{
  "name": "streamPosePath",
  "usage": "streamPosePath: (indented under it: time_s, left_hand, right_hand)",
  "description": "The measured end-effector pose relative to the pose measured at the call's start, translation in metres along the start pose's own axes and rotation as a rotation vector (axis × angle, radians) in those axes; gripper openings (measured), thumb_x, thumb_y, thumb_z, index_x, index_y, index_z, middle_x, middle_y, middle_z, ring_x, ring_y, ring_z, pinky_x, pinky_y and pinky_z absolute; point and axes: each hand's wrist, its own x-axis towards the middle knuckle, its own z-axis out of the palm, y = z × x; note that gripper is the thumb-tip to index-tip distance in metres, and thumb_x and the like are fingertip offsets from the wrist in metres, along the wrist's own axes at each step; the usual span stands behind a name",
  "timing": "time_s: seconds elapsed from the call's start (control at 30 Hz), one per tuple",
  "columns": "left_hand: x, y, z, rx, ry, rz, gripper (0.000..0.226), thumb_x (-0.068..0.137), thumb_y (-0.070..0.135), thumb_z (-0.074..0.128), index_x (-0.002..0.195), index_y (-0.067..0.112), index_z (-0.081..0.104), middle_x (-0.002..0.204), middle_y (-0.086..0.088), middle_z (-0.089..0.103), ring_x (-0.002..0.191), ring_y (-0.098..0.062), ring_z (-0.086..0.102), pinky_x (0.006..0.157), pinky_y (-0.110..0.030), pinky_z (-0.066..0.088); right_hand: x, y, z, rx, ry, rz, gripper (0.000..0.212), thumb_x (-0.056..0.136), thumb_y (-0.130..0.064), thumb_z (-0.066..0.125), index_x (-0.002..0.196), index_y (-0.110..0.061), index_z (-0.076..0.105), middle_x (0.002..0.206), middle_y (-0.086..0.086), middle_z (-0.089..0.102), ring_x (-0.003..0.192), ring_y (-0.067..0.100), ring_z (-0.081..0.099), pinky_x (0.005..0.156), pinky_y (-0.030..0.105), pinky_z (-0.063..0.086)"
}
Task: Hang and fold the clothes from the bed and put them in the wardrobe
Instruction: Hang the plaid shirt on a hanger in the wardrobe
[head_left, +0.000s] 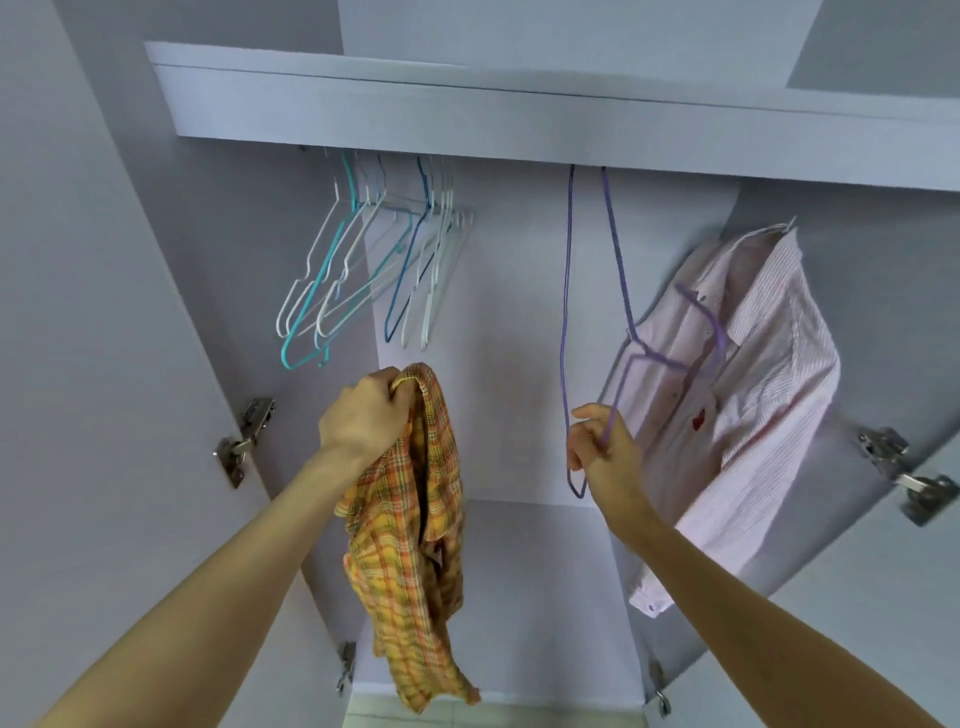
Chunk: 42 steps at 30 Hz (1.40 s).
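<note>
Left hand: the left hand (366, 415) is clenched around the bunched top of 1 orange-and-yellow plaid cotton shirt (415, 540), which hangs limp below the fist, in front of the open wardrobe.
Right hand: the right hand (602, 447) pinches the lower wire of 1 thin purple wire hanger (566, 332), fingers curled around it; the hanger's top runs up behind the shelf edge, so its hook is hidden.
Second purple hanger: 1 more purple wire hanger (698, 312) lies against the front of the pink shirt, just right of the one being held.
Hung clothes: 1 pale pink finely striped button-up shirt (753, 395) with a small red mark on its chest hangs at the right side of the wardrobe, tilted in this view, its hanger hook showing at the collar.
Spare hangers: a cluster of bare wire hangers (363, 270) hangs at the upper left, in white, teal and blue; they overlap too much for an exact count, roughly 8.
Wardrobe: 1 pale grey-lilac wardrobe (519, 114) with both doors swung open; 6 metal hinges (244, 441) show on the door edges, 3 at the left and 3 at the right.
</note>
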Motion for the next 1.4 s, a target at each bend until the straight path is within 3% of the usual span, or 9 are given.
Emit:
streamPosePath:
  time_s: [0.17, 0.3, 0.47, 0.6, 0.83, 0.93, 1.17, 1.27, 1.4]
  left_hand:
    - [-0.017, 0.029, 0.016, 0.243, 0.039, 0.039, 0.036, 0.100, 0.035, 0.031, 0.115, 0.016, 0.057, 0.116, -0.014, 0.050, 0.102, -0.039, 0.053, 0.076, -0.045, 0.044]
    - [-0.020, 0.039, 0.031, 0.060, -0.100, -0.064, 0.038, 0.101, 0.031, 0.029, 0.070, 0.015, 0.044, 0.087, -0.024, 0.058, 0.081, -0.041, 0.057, 0.070, -0.041, 0.046]
    - [-0.020, 0.045, 0.044, -0.168, -0.234, -0.235, 0.040, 0.101, 0.028, 0.030, 0.064, 0.014, 0.037, 0.057, -0.002, 0.039, 0.049, -0.016, 0.036, 0.047, -0.029, 0.027]
    - [-0.020, 0.043, 0.042, -0.221, -0.191, -0.230, 0.041, 0.100, 0.029, 0.033, 0.064, 0.011, 0.040, 0.058, -0.004, 0.041, 0.054, -0.021, 0.040, 0.050, -0.030, 0.030]
    - [-0.023, 0.049, 0.032, -0.199, -0.130, -0.063, 0.031, 0.101, 0.021, 0.035, 0.077, 0.008, 0.049, 0.066, -0.006, 0.050, 0.070, -0.025, 0.049, 0.066, -0.030, 0.036]
    - [-0.025, 0.054, 0.026, -0.036, -0.049, 0.074, 0.027, 0.097, 0.022, 0.045, 0.073, 0.011, 0.048, 0.064, -0.005, 0.051, 0.072, -0.029, 0.049, 0.065, -0.033, 0.037]
    - [-0.026, 0.059, 0.003, 0.420, 0.149, 0.220, 0.016, 0.087, 0.026, 0.056, 0.097, 0.013, 0.057, 0.086, -0.016, 0.064, 0.085, -0.039, 0.058, 0.064, -0.035, 0.035]
    - [-0.030, 0.069, 0.006, 0.279, 0.145, 0.199, 0.015, 0.086, 0.023, 0.057, 0.095, 0.012, 0.061, 0.084, -0.016, 0.065, 0.086, -0.039, 0.057, 0.065, -0.035, 0.039]
    - [-0.037, 0.077, 0.013, 0.103, -0.010, 0.258, 0.010, 0.090, 0.016, 0.053, 0.094, 0.012, 0.062, 0.076, -0.010, 0.062, 0.083, -0.036, 0.059, 0.063, -0.031, 0.041]
  right_hand:
    - [-0.010, 0.005, -0.040, -0.091, 0.094, -0.044, 0.017, 0.091, -0.001, 0.054, 0.095, -0.017, 0.051, 0.053, -0.001, 0.035, 0.044, 0.005, 0.035, 0.050, 0.013, 0.034]
    - [-0.027, 0.017, -0.068, -0.160, -0.022, -0.025, 0.004, 0.091, -0.005, 0.055, 0.087, -0.007, 0.056, 0.056, 0.000, 0.041, 0.048, 0.005, 0.040, 0.054, 0.018, 0.038]
    - [-0.036, 0.020, -0.095, -0.099, 0.054, -0.041, 0.033, 0.097, -0.005, 0.044, 0.065, -0.004, 0.052, 0.045, -0.004, 0.039, 0.041, 0.004, 0.039, 0.045, 0.017, 0.034]
    - [-0.031, 0.008, -0.105, 0.198, 0.166, 0.149, 0.065, 0.099, -0.026, 0.041, 0.036, -0.019, 0.054, 0.032, -0.007, 0.035, 0.030, 0.001, 0.033, 0.035, 0.013, 0.030]
    - [-0.034, 0.006, -0.096, 0.065, 0.144, 0.070, 0.058, 0.098, -0.023, 0.043, 0.042, -0.016, 0.053, 0.034, -0.006, 0.046, 0.040, 0.003, 0.047, 0.051, 0.017, 0.041]
    - [-0.031, 0.000, -0.088, 0.070, 0.205, 0.056, 0.055, 0.099, -0.023, 0.042, 0.046, -0.014, 0.053, 0.036, -0.008, 0.050, 0.051, 0.012, 0.051, 0.061, 0.024, 0.044]
    - [-0.024, -0.006, -0.079, -0.063, 0.160, -0.042, 0.056, 0.098, -0.027, 0.043, 0.043, -0.023, 0.053, 0.037, -0.010, 0.051, 0.046, 0.004, 0.052, 0.056, 0.019, 0.044]
    - [-0.025, -0.013, -0.051, -0.207, 0.027, -0.050, 0.055, 0.098, -0.031, 0.044, 0.043, -0.028, 0.052, 0.047, -0.008, 0.055, 0.058, 0.019, 0.054, 0.066, 0.031, 0.045]
    - [-0.026, -0.027, -0.019, -0.154, 0.008, -0.046, 0.056, 0.099, -0.031, 0.039, 0.045, -0.027, 0.053, 0.048, -0.016, 0.054, 0.056, 0.006, 0.053, 0.063, 0.023, 0.041]
